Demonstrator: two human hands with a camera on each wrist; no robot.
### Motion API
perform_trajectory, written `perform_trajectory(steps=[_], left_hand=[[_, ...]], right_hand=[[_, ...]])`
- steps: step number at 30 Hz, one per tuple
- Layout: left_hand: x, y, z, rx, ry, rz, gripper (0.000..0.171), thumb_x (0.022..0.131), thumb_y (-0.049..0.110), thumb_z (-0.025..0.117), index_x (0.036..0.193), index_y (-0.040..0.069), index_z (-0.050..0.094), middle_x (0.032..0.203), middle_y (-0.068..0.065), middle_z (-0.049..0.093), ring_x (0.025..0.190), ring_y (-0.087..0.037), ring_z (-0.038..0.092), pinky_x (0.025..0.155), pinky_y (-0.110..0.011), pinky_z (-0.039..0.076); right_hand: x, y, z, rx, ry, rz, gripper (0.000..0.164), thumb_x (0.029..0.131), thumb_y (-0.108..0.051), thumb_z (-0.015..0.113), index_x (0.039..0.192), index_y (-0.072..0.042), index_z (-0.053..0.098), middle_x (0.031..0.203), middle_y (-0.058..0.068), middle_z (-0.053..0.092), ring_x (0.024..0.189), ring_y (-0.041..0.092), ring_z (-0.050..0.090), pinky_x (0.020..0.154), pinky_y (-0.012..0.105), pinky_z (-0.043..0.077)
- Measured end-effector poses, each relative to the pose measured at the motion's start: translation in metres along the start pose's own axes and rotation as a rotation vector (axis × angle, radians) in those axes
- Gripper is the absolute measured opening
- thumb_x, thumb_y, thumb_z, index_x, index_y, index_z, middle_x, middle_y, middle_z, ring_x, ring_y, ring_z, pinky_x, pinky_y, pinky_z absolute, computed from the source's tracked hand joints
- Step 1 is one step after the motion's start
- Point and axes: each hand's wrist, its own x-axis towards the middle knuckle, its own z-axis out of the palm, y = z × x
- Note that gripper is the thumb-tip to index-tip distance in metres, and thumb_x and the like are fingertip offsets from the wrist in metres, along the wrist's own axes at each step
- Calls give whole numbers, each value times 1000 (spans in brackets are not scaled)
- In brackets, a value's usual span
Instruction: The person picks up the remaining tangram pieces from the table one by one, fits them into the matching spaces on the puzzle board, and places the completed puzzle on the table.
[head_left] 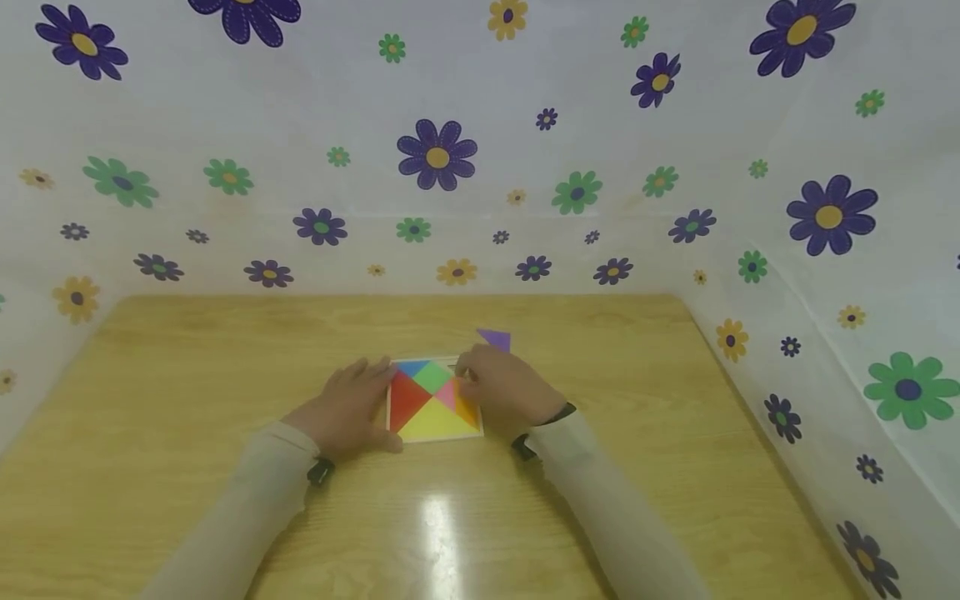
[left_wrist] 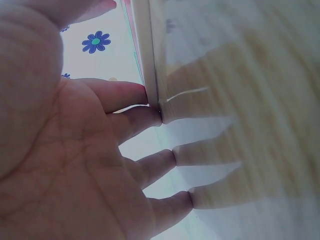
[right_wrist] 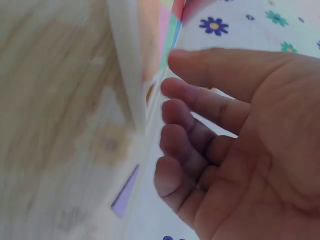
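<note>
A shallow tangram tray (head_left: 438,439) with a pale rim lies on the table. Inside show a red triangle (head_left: 407,398), a yellow triangle (head_left: 437,419), a blue piece (head_left: 412,367), a green square (head_left: 432,377), a pink triangle (head_left: 447,395) and an orange piece (head_left: 467,408). My left hand (head_left: 341,408) rests along the tray's left side, fingers extended, fingertips on the table and at the rim. Over the far right corner is my right hand (head_left: 513,385), fingers loosely bent and fingertips at the tray, partly hiding it. Beyond that hand lies a purple triangle (right_wrist: 125,195), outside the tray.
The wooden table (head_left: 225,350) reaches back to a white flowered sheet (head_left: 360,100), which also rises along the left and right sides. Dark bands (head_left: 321,471) circle both wrists below the pale sleeves (head_left: 240,492).
</note>
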Motion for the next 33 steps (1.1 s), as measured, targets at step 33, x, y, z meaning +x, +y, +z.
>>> perform_trajectory(steps=[33], left_hand=[[2,-6,1,-15,-11,-11,116,78,63,82,165,10,26,172,-11,19,157,-44,9,126,-64,11]], right_hand=[[-7,28,-2,-134,96,94,24,96,-16,59,111,-2,71,120,12,68,115,32,59,107,46,48]])
